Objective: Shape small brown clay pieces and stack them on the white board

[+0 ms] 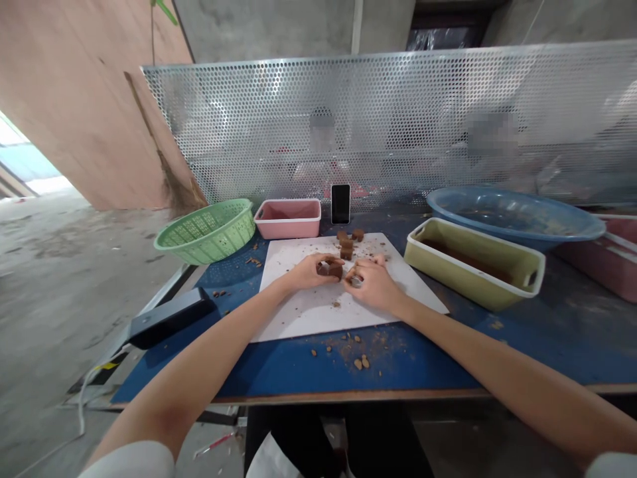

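Left hand [309, 271] closed around a brown block [330, 269] at mid white board [318, 312]; right hand [372, 282] curled, fingertips touching it, anything inside unseen; mid-cut or mid-break, seemingly; calling next for steadying, then parting it; loose pieces [348, 243] just beyond.

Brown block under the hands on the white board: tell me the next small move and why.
Probably steady the brown block with the left hand and let the right hand work at its near end. Both hands already meet at it on the white board, and smaller brown pieces lie just behind, with crumbs on the blue table.
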Available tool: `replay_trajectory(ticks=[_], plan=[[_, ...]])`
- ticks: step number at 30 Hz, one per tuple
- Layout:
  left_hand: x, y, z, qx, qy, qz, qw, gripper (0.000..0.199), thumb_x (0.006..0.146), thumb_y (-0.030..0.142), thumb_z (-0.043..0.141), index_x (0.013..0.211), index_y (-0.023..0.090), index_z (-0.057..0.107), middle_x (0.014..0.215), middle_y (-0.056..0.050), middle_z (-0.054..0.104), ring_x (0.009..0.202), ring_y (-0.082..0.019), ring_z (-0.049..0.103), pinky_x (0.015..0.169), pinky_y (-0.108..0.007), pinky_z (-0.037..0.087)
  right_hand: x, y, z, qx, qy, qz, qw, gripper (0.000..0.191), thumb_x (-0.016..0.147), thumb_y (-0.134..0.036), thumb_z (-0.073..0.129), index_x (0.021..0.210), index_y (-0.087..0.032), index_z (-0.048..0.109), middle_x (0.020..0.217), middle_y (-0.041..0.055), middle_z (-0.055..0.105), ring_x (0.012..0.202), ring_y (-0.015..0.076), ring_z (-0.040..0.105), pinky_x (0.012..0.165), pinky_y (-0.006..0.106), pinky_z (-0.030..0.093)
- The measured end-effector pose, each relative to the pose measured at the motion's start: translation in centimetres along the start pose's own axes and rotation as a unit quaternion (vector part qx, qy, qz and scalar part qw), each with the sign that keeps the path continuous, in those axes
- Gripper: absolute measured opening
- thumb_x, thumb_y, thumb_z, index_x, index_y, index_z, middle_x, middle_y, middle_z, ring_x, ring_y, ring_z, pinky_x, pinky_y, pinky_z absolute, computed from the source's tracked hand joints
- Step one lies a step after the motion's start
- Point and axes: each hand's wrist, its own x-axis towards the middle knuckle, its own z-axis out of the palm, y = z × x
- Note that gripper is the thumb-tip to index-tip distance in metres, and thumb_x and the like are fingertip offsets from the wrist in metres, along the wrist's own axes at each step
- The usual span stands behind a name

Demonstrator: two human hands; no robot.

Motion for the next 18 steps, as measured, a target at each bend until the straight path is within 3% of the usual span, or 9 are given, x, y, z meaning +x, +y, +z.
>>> replay_trajectory(ticks=[5, 10, 18], plan=[[0.2, -0.4, 0.4, -0.008, 0.030, -0.009, 0.999, 0.041, 0.078, 0.035, 0.085, 0.115, 0.019, 0.079, 0.116, -0.012, 0.081, 0.101, -0.024, 0.076, 0.087, -0.033, 0.059, 0.1, -1.1, 0.5, -0.005, -0.012, 0.041, 0.999, 0.019, 0.091, -0.034, 0.071, 0.076, -0.023, 0.071, 0.085, 0.0034, 0.073, 0.094, 0.0251, 0.066, 0.098, 0.046, 0.027], [0.2, -0.1, 0.5, -0.019, 0.020, -0.033, 0.999, 0.037, 0.078, 0.032, 0.084, 0.112, 0.018, 0.080, 0.111, -0.011, 0.082, 0.097, -0.023, 0.077, 0.088, -0.034, 0.060, 0.3, -1.5, 1.0, -0.034, -0.006, 0.061, 0.998, 0.023, 0.092, -0.035, 0.071, 0.073, -0.022, 0.069, 0.085, 0.0047, 0.073, 0.098, 0.0276, 0.065, 0.097, 0.047, 0.028], [-0.2, 0.9, 0.4, -0.054, 0.023, -0.041, 0.997, 0.037, 0.082, 0.041, 0.083, 0.110, 0.016, 0.082, 0.110, -0.013, 0.083, 0.097, -0.025, 0.079, 0.090, -0.037, 0.063, 0.7, -2.3, 1.2, -0.058, -0.009, 0.094, 0.994, 0.028, 0.091, -0.037, 0.070, 0.069, -0.022, 0.063, 0.081, 0.0057, 0.070, 0.095, 0.0290, 0.064, 0.098, 0.049, 0.031]])
